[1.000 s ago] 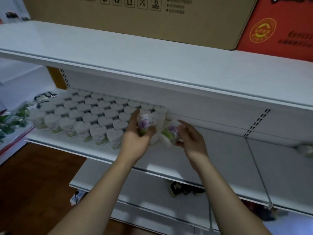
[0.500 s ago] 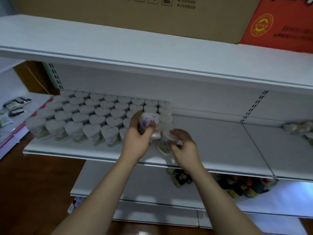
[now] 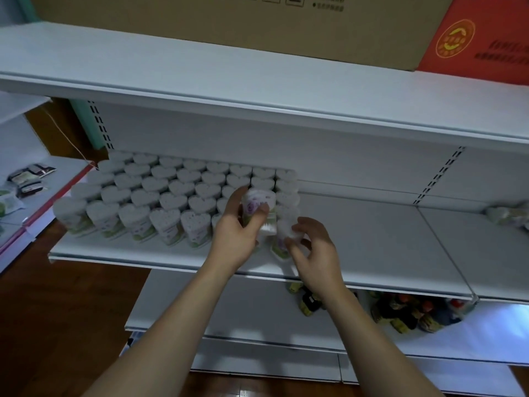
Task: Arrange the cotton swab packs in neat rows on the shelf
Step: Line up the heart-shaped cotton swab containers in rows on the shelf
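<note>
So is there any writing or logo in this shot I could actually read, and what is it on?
Nothing can be read.
Brown cardboard box: printed handling symbols and lines of text, cut off and blurred.
Red box: a round yellow emblem and rows of lettering, too blurred.
Cotton swab pack in the left hand: purple label print, too small.

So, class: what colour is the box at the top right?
Red, with a gold round emblem; only the head view shows it.

Two bare forearms, no sleeves, left hand, right hand, no rings or watch
</note>
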Motion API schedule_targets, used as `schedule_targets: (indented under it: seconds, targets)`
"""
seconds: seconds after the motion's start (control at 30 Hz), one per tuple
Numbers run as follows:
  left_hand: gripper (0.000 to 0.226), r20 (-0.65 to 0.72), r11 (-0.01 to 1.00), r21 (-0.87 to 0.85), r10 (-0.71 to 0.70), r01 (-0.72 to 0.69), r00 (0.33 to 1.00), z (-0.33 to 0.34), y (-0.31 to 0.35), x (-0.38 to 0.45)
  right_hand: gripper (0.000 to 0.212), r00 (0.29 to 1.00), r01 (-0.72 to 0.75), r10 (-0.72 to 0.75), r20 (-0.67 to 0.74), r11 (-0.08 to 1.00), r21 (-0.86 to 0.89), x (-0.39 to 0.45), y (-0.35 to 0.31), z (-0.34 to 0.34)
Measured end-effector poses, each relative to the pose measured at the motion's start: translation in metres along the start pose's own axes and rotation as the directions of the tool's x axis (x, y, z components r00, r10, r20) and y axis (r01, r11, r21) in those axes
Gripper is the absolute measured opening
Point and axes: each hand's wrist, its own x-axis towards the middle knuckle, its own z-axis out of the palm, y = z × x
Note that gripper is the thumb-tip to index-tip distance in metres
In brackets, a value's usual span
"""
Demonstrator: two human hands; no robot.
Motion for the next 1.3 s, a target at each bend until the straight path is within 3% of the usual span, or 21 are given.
schedule_targets:
  seconds: [0.1, 0.3, 0.47, 0.6, 0.7, 0.8, 0.9, 0.97, 1.03, 1.1, 1.17, 1.3]
  targets:
    - [0.051, -0.005, 1.000, 0.002, -0.007, 0.007, 1.000, -0.002, 0.000, 0.001, 0.025, 0.997, 0.078, -0.077, 0.014, 0.992, -0.099, -0.008, 0.008, 0.006]
    - [0.058, 0.006, 1.000, 0.016, 0.019, -0.019, 1.000, 0.001, -0.002, 0.002, 0.027, 0.993, 0.105, -0.112, -0.025, 0.974, -0.201, -0.007, 0.015, 0.014]
    - [0.065, 0.063, 1.000, -0.012, 0.027, -0.027, 0.998, 0.008, -0.006, 0.004, 0.031, 0.993, 0.119, -0.116, 0.025, 0.963, -0.243, -0.007, 0.011, 0.007]
    - [0.068, 0.138, 0.996, -0.008, 0.090, -0.090, 0.986, 0.020, -0.004, 0.006, 0.036, 0.991, -0.072, 0.067, -0.116, 0.997, -0.039, 0.000, -0.022, -0.025]
    - [0.070, 0.208, 0.989, 0.003, 0.143, -0.147, 0.968, 0.039, 0.000, 0.008, 0.037, 0.994, -0.110, 0.112, -0.006, 0.984, 0.142, 0.016, -0.044, -0.055]
    - [0.074, 0.274, 0.963, 0.116, 0.205, -0.244, 0.939, 0.063, 0.003, 0.013, 0.039, 0.990, -0.127, 0.118, 0.072, 0.982, 0.139, 0.032, -0.046, -0.076]
    - [0.093, 0.350, 0.951, 0.195, 0.160, -0.239, 0.923, 0.083, 0.008, 0.018, 0.040, 0.984, -0.175, 0.172, 0.039, 0.976, 0.128, 0.044, -0.030, -0.090]
    - [0.102, 0.373, 0.852, 0.423, 0.145, -0.308, 0.916, 0.093, 0.007, 0.023, 0.039, 0.977, -0.213, 0.213, 0.010, 0.972, 0.100, 0.052, -0.010, -0.094]
    - [0.102, 0.388, 0.600, 0.713, 0.095, -0.364, 0.917, 0.096, 0.001, 0.031, 0.041, 0.974, -0.224, 0.224, -0.026, 0.974, 0.029, 0.062, 0.014, -0.090]
    - [0.099, 0.420, 0.386, 0.840, -0.018, -0.381, 0.907, 0.095, -0.004, 0.037, 0.042, 0.977, -0.211, 0.211, -0.016, 0.977, -0.031, 0.071, 0.036, -0.078]
    - [0.095, 0.423, 0.293, 0.877, -0.095, -0.381, 0.901, 0.096, -0.009, 0.043, 0.042, 0.986, -0.167, 0.168, 0.013, 0.984, -0.067, 0.078, 0.052, -0.062]
    - [0.093, 0.406, 0.231, 0.902, -0.159, -0.366, 0.900, 0.098, -0.018, 0.048, 0.039, 0.994, -0.066, 0.083, 0.065, 0.973, -0.220, 0.099, 0.072, -0.041]
